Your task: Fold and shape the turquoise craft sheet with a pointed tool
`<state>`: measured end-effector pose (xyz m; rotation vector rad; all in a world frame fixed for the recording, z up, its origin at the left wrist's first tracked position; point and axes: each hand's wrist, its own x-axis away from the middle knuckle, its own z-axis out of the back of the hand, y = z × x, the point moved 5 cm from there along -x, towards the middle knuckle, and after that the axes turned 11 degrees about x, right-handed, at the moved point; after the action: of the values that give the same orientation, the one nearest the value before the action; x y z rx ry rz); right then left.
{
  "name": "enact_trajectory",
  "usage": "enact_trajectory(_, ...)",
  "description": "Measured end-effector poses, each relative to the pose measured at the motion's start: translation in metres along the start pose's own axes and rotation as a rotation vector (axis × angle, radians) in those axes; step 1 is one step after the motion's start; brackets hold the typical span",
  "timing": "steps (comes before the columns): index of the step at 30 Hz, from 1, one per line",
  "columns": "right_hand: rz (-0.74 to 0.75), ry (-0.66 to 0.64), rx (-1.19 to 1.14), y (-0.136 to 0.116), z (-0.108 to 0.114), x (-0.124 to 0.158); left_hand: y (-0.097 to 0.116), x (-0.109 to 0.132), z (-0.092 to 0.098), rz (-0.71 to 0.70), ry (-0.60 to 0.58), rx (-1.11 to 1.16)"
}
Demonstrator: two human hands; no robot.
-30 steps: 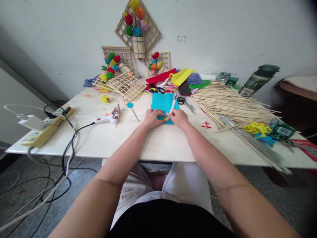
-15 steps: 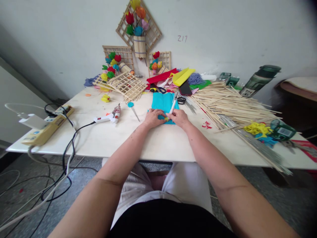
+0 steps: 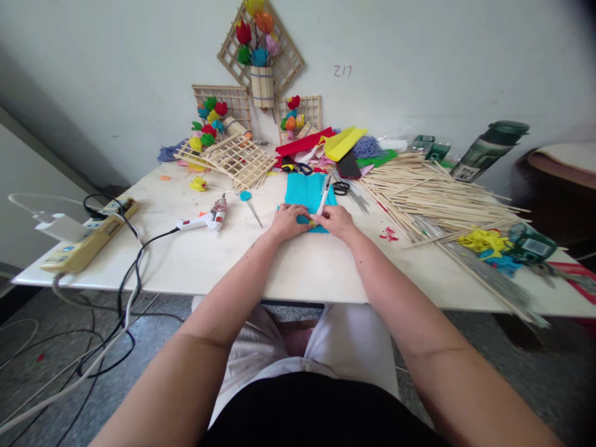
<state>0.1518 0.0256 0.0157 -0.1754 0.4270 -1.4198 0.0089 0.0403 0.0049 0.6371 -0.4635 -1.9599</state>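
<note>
A bright blue sheet of crepe paper [image 3: 303, 186] lies on the table in front of me. My left hand [image 3: 291, 221] rests on its near left part, with the fingertips and thumb holding a small yellow piece [image 3: 312, 223] down against the sheet. What the yellow piece is, I cannot make out, as fingers partly cover it. In my right hand [image 3: 336, 221] is a slim white pen [image 3: 325, 197], tilted upright, its lower end beside the yellow piece. Black-handled scissors [image 3: 342, 188] lie just right of the sheet.
To the left are a glue gun [image 3: 212, 217], a round blue piece on a stem [image 3: 246, 197] and a power strip [image 3: 93, 239] with trailing cables. Wooden sticks [image 3: 433, 192] pile up at right. Stick lattices [image 3: 239, 160] with paper flowers stand behind. A dark bottle [image 3: 491, 151] leans far right.
The pen in my right hand has shifted very slightly to the left. My left hand stays in place on the blue sheet.
</note>
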Motion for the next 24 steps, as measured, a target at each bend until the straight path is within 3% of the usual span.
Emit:
enact_trajectory(16, 0.031, 0.042, -0.035, 0.0019, -0.0007, -0.0009, 0.0030, 0.0016, 0.0021, 0.004, -0.007, 0.027)
enact_trajectory(24, 0.040, 0.101, -0.182, 0.0085, -0.0076, -0.0059, 0.0020, 0.0011, 0.0011, 0.000, -0.006, 0.016)
